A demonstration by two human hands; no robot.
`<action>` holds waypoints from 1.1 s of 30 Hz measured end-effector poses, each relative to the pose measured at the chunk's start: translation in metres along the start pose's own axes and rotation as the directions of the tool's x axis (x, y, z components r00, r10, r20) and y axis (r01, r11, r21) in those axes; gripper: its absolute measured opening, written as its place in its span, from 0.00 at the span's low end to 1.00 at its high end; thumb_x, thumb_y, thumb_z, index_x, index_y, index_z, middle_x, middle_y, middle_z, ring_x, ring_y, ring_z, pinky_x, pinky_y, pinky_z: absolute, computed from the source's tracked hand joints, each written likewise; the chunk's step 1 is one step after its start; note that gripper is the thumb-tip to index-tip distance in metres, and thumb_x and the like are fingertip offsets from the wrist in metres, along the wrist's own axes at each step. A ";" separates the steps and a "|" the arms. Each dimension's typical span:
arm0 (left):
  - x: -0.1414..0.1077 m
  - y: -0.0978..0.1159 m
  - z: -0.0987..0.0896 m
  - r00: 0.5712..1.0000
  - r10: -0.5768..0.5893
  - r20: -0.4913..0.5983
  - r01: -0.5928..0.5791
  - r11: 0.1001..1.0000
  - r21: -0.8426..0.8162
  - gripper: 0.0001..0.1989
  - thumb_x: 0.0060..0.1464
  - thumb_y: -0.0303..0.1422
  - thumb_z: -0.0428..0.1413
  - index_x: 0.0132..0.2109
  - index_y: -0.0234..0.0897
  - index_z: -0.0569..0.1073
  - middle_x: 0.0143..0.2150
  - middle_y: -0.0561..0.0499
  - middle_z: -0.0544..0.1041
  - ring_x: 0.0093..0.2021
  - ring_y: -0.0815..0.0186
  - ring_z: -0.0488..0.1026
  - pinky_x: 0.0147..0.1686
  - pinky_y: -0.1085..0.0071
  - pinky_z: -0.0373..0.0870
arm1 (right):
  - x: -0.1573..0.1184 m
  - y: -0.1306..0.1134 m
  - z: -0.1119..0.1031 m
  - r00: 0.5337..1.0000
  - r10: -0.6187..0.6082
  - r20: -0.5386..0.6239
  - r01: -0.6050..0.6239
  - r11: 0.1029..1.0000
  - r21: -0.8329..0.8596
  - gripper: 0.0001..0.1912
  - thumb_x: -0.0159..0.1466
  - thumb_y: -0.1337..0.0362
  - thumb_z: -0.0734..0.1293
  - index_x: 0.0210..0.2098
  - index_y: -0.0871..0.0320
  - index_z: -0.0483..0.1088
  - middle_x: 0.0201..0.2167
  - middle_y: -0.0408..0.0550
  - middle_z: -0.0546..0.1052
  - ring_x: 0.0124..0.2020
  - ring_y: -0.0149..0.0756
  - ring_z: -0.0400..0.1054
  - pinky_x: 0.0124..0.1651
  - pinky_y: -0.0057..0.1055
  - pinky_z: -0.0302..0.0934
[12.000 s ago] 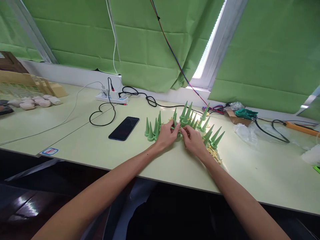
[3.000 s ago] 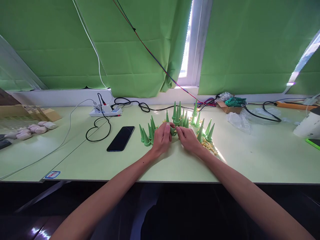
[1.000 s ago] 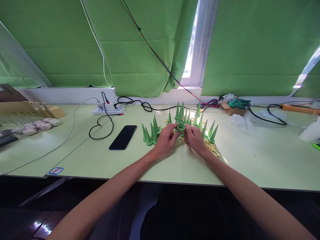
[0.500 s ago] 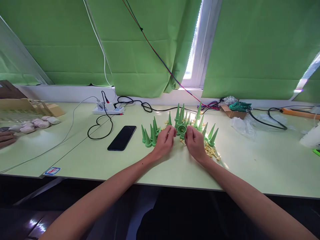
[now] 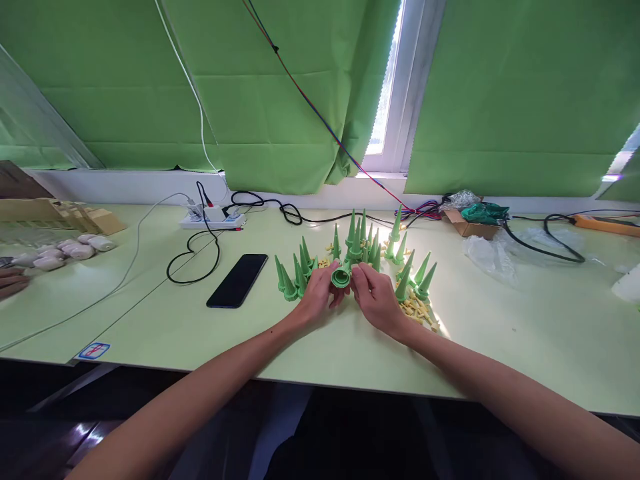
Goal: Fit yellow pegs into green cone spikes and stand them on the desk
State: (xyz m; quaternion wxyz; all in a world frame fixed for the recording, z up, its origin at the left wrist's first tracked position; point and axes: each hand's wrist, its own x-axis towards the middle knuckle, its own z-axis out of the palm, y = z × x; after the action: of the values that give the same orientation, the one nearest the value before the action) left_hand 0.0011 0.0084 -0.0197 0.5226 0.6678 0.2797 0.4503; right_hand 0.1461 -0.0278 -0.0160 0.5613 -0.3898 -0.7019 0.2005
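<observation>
1. Since the earlier head frame, the cone [image 5: 341, 277] had moved left and nearer the front edge of the table [image 5: 525, 360].
2. Left hand [image 5: 319, 291] was clamped on it, hollow end toward the camera.
3. Right hand [image 5: 374, 291] was just beside its rim; whether those fingers gripped anything, I could not tell.
4. Other cones [image 5: 355, 245] stood toward the back edge.

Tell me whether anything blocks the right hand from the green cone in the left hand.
Nothing visible does: the right hand is close beside the green cone that the left hand holds. The standing cones are beyond them, not between.
</observation>
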 end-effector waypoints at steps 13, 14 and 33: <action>0.000 0.006 0.006 0.997 0.031 0.075 -0.031 0.999 0.004 0.28 0.66 0.47 0.45 0.23 0.34 0.68 0.19 0.52 0.65 0.19 0.71 0.62 0.21 0.71 0.58 | -0.005 0.001 -0.013 0.994 -0.099 0.043 0.099 0.995 0.013 0.18 0.72 0.60 0.56 0.25 0.54 0.54 0.17 0.37 0.62 0.19 0.28 0.54 0.25 0.28 0.51; 0.000 0.006 0.005 0.996 0.037 0.081 -0.039 0.999 0.020 0.28 0.66 0.47 0.45 0.23 0.34 0.68 0.18 0.52 0.64 0.19 0.71 0.61 0.21 0.70 0.58 | -0.005 0.001 -0.013 0.995 -0.089 0.039 0.089 0.996 0.012 0.18 0.72 0.60 0.56 0.25 0.54 0.54 0.17 0.37 0.62 0.19 0.28 0.54 0.25 0.28 0.51; 0.008 0.001 -0.004 0.966 0.231 0.113 -0.257 0.881 0.397 0.25 0.64 0.46 0.47 0.23 0.37 0.54 0.18 0.56 0.54 0.21 0.71 0.51 0.21 0.72 0.50 | -0.018 0.022 0.005 0.979 0.202 0.004 -0.200 0.966 0.161 0.20 0.72 0.52 0.55 0.27 0.53 0.51 0.18 0.36 0.54 0.20 0.29 0.49 0.23 0.29 0.47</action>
State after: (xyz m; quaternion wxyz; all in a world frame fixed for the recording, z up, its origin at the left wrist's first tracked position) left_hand 0.0013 0.0164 -0.0159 0.3191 0.8058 0.2648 0.4228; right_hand 0.1497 -0.0271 -0.0442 0.5722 -0.4136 -0.6368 0.3099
